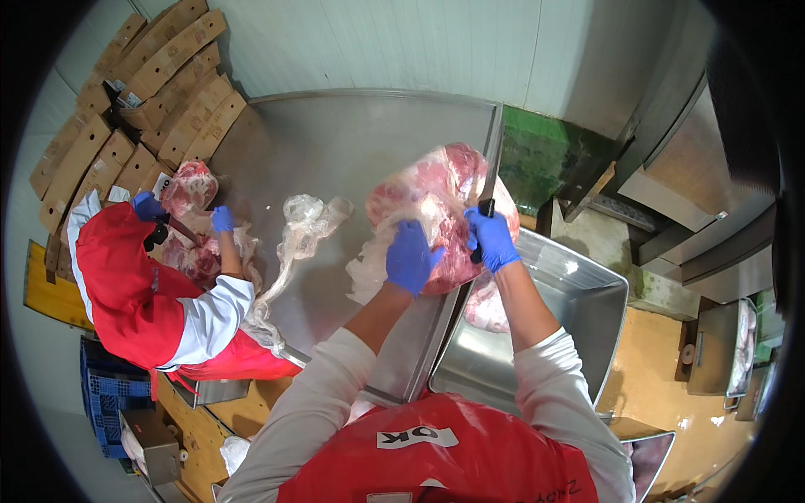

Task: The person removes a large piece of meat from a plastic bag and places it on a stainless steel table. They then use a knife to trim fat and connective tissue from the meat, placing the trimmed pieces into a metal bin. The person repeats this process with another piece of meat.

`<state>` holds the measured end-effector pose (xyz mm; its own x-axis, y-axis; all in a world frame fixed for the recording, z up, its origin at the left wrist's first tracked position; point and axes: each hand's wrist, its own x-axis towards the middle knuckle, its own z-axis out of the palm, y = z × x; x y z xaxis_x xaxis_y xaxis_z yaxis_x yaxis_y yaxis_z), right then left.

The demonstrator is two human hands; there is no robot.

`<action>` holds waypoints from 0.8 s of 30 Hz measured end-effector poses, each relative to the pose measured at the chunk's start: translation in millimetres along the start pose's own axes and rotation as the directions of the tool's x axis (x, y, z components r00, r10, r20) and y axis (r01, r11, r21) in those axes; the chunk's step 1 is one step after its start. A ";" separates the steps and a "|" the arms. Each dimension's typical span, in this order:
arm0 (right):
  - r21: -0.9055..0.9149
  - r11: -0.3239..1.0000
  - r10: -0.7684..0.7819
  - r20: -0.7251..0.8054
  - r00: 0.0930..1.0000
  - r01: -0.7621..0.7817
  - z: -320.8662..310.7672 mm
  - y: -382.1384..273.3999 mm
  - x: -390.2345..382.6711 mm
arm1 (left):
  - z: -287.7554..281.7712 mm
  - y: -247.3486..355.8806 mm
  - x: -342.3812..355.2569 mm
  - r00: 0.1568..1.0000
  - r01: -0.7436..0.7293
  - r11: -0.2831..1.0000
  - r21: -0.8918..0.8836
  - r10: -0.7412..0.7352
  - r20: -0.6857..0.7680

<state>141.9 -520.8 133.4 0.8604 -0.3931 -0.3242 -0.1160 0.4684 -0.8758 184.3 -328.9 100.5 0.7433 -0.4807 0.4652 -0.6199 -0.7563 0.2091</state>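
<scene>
A large piece of raw meat (457, 172), partly wrapped in translucent plastic film (369, 272), lies at the right edge of the steel table (327, 142). My left hand (409, 256), in a blue glove, rests on the meat and film with its thumb spread from the fingers. My right hand (490, 239), also gloved, grips a knife by its black handle (485, 207), blade upward along the meat's right side. Below, a steel tub (604, 327) holds another piece of meat (482, 310), partly hidden by my right arm.
A co-worker (147, 293) in red works with a knife on meat (189, 184) at the left. Flattened cardboard boxes (109, 159) are stacked behind. Loose plastic film (306, 222) lies mid-table. Blue crates (109, 394) stand lower left, steel equipment (688, 193) at the right.
</scene>
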 end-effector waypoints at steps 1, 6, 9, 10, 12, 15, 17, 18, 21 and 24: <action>-0.011 1.000 -0.011 -0.026 1.000 0.011 -5.5 -3.2 10.7 | 4.1 -3.3 6.2 0.999 0.002 1.000 -0.003 -0.002 0.034; -0.195 0.974 -0.147 -0.173 0.974 0.113 2.8 -17.1 36.4 | -35.1 -28.2 6.4 0.894 0.102 0.964 -0.245 0.019 0.449; -0.249 0.938 -0.288 -0.164 0.944 0.242 -5.1 -2.0 58.0 | -47.6 -46.9 -57.8 0.904 0.144 0.961 -0.238 -0.030 0.427; -0.253 0.925 -0.327 -0.159 0.932 0.282 -12.0 4.7 65.8 | -53.5 -62.4 -82.4 0.940 0.108 0.959 -0.262 -0.013 0.341; -0.249 0.940 -0.278 -0.172 0.945 0.231 -9.3 4.7 60.9 | -74.1 -88.6 -120.2 0.888 0.319 0.934 -0.163 -0.234 0.396; -0.408 0.901 -0.242 -0.190 0.951 0.148 10.0 -21.0 27.0 | -100.5 -139.7 -181.2 0.881 0.398 0.912 -0.103 -0.348 0.321; -0.546 0.820 -0.321 -0.185 0.929 0.174 -2.0 -20.0 28.0 | -123.1 -145.9 -189.2 0.813 0.498 0.867 -0.019 -0.459 0.358; -0.575 0.786 -0.377 -0.155 0.913 0.227 -5.9 -14.8 29.6 | -125.7 -150.9 -195.7 0.809 0.506 0.862 -0.018 -0.468 0.356; -0.607 0.713 -0.476 -0.051 0.878 0.351 -13.9 1.9 32.0 | -119.3 -154.4 -206.5 0.793 0.554 0.829 -0.068 -0.502 0.344; -0.412 0.802 -0.493 -0.046 0.869 0.433 -32.3 21.3 42.9 | -118.6 -144.6 -197.2 0.786 0.595 0.778 -0.201 -0.513 0.344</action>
<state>160.3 -553.3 89.3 0.7820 -0.6089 0.1333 0.0747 -0.1208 -0.9899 97.6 -72.1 80.5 0.9890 -0.1431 -0.0375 -0.0904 -0.7852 0.6126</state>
